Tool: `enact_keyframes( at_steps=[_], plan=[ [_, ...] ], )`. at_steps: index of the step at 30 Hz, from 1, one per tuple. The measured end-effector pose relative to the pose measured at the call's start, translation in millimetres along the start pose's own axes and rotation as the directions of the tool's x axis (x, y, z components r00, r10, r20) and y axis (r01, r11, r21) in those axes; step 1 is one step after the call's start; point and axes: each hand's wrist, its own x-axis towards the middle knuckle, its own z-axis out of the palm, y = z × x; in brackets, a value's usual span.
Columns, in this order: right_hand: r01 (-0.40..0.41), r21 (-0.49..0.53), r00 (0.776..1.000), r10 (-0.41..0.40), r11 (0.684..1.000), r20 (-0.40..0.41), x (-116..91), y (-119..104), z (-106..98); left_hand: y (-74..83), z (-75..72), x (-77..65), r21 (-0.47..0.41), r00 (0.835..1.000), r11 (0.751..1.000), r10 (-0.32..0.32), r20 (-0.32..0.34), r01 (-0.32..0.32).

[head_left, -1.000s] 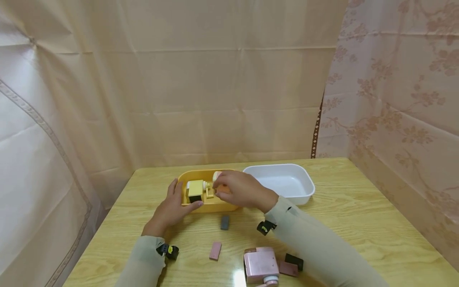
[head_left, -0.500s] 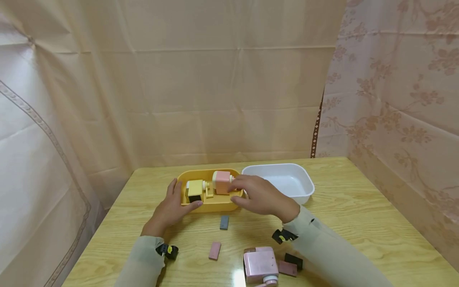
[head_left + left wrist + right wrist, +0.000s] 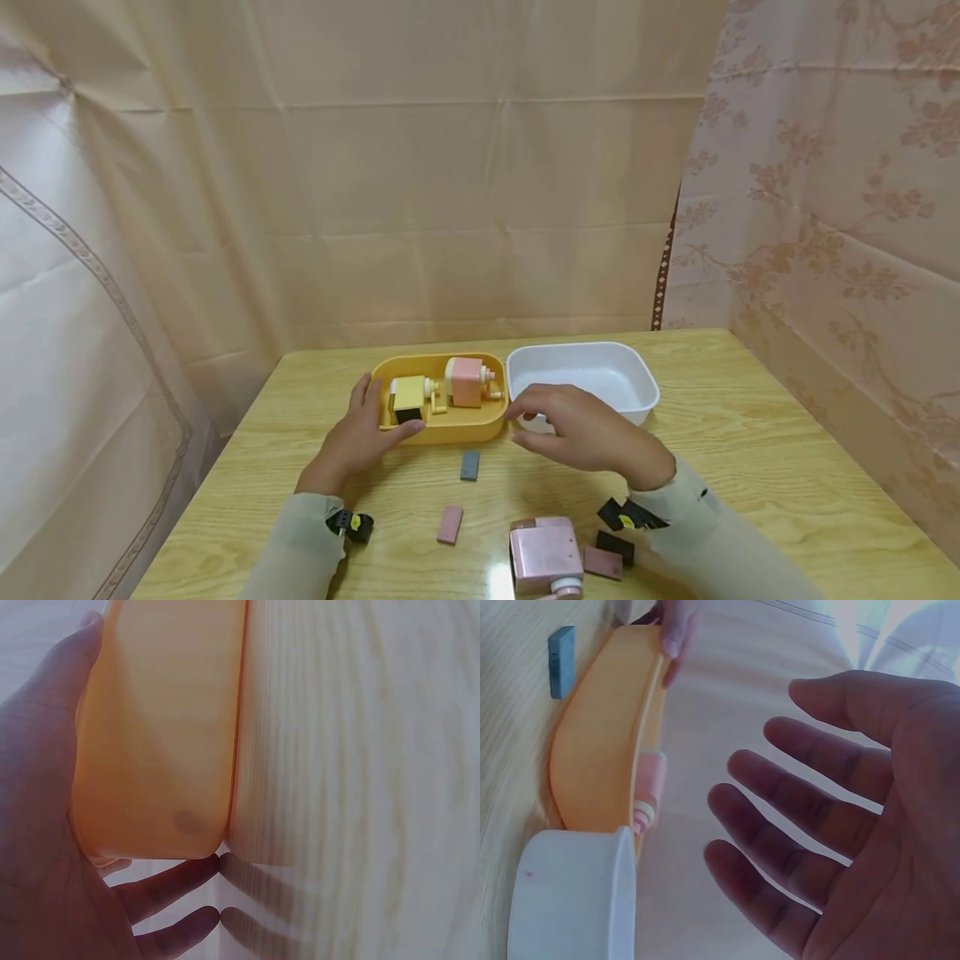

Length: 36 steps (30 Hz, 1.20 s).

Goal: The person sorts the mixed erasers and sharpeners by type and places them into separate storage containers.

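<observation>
My left hand (image 3: 358, 437) holds the left end of a yellow plastic bin (image 3: 457, 433), thumb at the front rim and fingers around the end wall. Inside it lie a yellow crank pencil sharpener (image 3: 409, 392), on the left, and a pink crank pencil sharpener (image 3: 467, 382), on the right. In the left wrist view two fingertips touch the table beside the bin wall (image 3: 165, 727). My right hand (image 3: 585, 429) hovers in front of a white plastic bin (image 3: 592, 375), holding nothing. Its fingers (image 3: 802, 791) are spread and relaxed in the right wrist view.
On the table before the bins lie a grey eraser (image 3: 469, 466) and a pink eraser (image 3: 450, 525). Nearer me stands a larger pink pencil sharpener (image 3: 546, 550), beside a dark pink eraser (image 3: 603, 562) and a black eraser (image 3: 616, 547). Beige curtains (image 3: 480, 208) hang behind the table.
My right hand has let go of the pink pencil sharpener in the yellow bin and drawn back to the right. My left hand has stayed in place on the bin.
</observation>
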Motion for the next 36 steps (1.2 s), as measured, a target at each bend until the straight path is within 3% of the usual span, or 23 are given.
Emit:
enact_keyframes(
  at_steps=[11, 21, 30, 36],
  plan=[
    [0.001, 0.073, 0.991, -0.011, 0.997, 0.133, -19.2, 0.0, -16.1, 1.3, -1.8, -1.0, 0.001, 1.000, 1.000, -0.016, 0.002, 0.016],
    [-0.079, 0.108, 0.955, 0.044, 0.991, 0.295, -30.2, -3.5, -23.6, 2.3, -3.4, -0.2, 0.008, 1.000, 1.000, -0.017, 0.002, 0.017],
    [-0.073, 0.086, 0.944, 0.041, 0.994, 0.328, -35.2, -8.8, -19.6, 0.1, -2.8, 0.4, -0.001, 1.000, 1.000, -0.017, 0.003, 0.017],
    [-0.105, 0.126, 0.929, 0.053, 0.986, 0.365, -41.2, -9.0, -12.8, 2.0, -0.4, -0.2, -0.006, 1.000, 1.000, -0.023, 0.009, 0.023]
  ],
)
